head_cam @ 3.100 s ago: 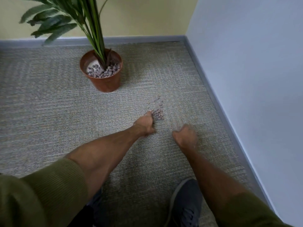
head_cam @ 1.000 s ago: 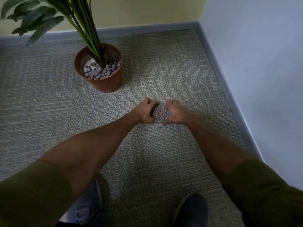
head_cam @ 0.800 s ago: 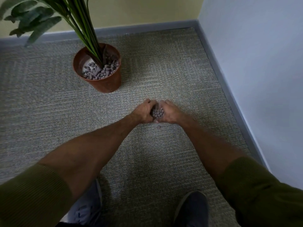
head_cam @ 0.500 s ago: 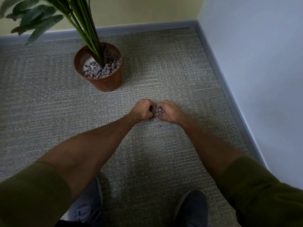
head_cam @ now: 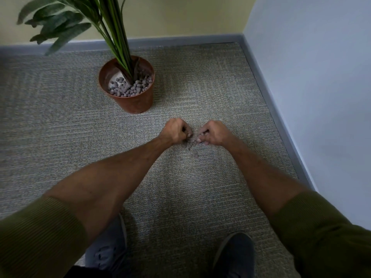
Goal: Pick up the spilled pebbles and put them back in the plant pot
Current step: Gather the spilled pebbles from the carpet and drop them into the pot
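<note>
- Left hand (head_cam: 175,131) and right hand (head_cam: 213,131) are low on the carpet (head_cam: 60,121), knuckles up, fingers curled in toward each other. Both look closed on a share of the spilled pebbles (head_cam: 190,143); how many each holds I cannot tell.
- A small heap is in the gap between the 2 fists, w/ a few strays just nearer the person, e.g. one pebble (head_cam: 195,155) lying apart.
- Risk, in my view: pebbles are small and round, so loose fists can leak them on the lift. The patterned carpet makes dropped ones hard to spot.
- Strays may be left behind if only the heap is taken.
- Plant pot (head_cam: 128,101) stands upright, near the hands on their far left, already part filled w/ pebbles.
- The stems (head_cam: 117,37) lean over the pot's right half and leaves spread left; a hand tipping from above may brush them, so pebbles bounce out.
- Walls and skirting (head_cam: 267,101) on the right are well apart; nothing lies between hands and pot.
</note>
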Tool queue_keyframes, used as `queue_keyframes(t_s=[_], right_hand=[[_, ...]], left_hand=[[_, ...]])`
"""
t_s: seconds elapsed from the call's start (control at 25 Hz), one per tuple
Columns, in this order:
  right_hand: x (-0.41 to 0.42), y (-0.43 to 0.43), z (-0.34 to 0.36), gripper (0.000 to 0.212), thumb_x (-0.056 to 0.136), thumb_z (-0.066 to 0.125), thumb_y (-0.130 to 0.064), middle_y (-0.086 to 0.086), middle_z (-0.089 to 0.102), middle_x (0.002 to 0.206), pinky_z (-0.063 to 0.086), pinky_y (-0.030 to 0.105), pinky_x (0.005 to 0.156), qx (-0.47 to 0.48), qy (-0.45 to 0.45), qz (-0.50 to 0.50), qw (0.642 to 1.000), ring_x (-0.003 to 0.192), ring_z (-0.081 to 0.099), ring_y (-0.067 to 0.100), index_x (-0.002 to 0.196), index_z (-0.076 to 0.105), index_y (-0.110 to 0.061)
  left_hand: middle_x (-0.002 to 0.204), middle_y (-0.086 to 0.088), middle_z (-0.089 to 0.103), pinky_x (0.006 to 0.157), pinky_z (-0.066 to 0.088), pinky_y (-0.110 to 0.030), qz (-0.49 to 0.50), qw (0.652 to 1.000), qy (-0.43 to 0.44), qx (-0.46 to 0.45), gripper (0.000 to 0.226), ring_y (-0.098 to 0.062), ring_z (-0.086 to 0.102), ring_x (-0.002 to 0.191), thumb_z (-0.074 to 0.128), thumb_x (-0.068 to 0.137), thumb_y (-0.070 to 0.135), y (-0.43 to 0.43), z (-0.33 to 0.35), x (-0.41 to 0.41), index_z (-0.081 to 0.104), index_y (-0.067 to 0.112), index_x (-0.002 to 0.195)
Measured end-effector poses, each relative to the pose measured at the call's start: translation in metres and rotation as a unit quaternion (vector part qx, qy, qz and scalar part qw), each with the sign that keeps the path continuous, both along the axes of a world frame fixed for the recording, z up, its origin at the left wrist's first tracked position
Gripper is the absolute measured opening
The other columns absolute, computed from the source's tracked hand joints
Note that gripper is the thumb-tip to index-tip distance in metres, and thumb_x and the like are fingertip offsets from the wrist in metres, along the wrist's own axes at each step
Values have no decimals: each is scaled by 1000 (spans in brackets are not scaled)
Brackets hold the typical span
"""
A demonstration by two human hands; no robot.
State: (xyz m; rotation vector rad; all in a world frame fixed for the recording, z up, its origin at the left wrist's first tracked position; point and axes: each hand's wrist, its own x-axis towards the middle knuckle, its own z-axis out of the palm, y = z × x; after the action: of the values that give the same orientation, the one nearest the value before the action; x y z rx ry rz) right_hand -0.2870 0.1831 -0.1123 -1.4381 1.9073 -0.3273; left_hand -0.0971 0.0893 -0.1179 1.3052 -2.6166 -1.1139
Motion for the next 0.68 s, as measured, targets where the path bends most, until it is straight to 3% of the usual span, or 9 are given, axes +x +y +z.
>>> queue_keyframes(t_s=[0.12, 0.24, 0.32, 0.44, 0.56, 0.68], right_hand=[[-2, -4, 10, 26, 83, 90, -10, 6, 81, 82, 66, 26, 63, 12, -50, -48, 997, 62, 78, 9, 106, 83, 0], [1, -16, 22, 24, 82, 91, -12, 12, 83, 86, 69, 42, 78, 12, -85, -85, 993, 74, 82, 25, 104, 83, -3], [8, -28, 33, 21, 83, 90, -13, 12, 83, 85, 69, 45, 81, -5, -102, -79, 992, 76, 82, 26, 102, 84, -5], [29, -56, 57, 23, 84, 90, -10, 13, 82, 86, 68, 38, 78, -40, -128, -87, 987, 78, 82, 26, 105, 83, -1], [60, -98, 87, 26, 86, 87, -4, 17, 76, 83, 60, 19, 60, -79, -159, -77, 981, 59, 74, 10, 108, 80, 9], [91, -150, 105, 25, 85, 86, 0, 20, 75, 82, 60, 19, 57, -107, -200, -90, 970, 51, 67, 11, 106, 79, 12]], left_hand=[[97, 5, 84, 77, 64, -27, 14, 1000, 5, -6, 15, -7, 76, 85, 77, 90, 8, -5, 11, 6, 88, 18, 91], [94, 7, 82, 61, 53, -13, 8, 999, 6, -35, 16, -3, 69, 72, 77, 91, 10, -13, 30, 15, 88, 20, 96], [93, 6, 82, 63, 56, -18, 7, 999, 11, -53, 16, -6, 70, 72, 77, 92, 10, -24, 50, 23, 88, 19, 97], [93, 2, 83, 73, 59, -26, 16, 996, 18, -89, 15, -10, 75, 82, 76, 91, 10, -47, 82, 42, 88, 17, 97], [92, 0, 83, 72, 59, -29, 32, 990, 21, -132, 15, -11, 73, 79, 74, 91, 13, -75, 110, 71, 88, 17, 97], [95, 4, 83, 75, 57, -28, 54, 984, -1, -170, 14, -14, 73, 80, 76, 92, 23, -106, 135, 99, 87, 20, 99]])
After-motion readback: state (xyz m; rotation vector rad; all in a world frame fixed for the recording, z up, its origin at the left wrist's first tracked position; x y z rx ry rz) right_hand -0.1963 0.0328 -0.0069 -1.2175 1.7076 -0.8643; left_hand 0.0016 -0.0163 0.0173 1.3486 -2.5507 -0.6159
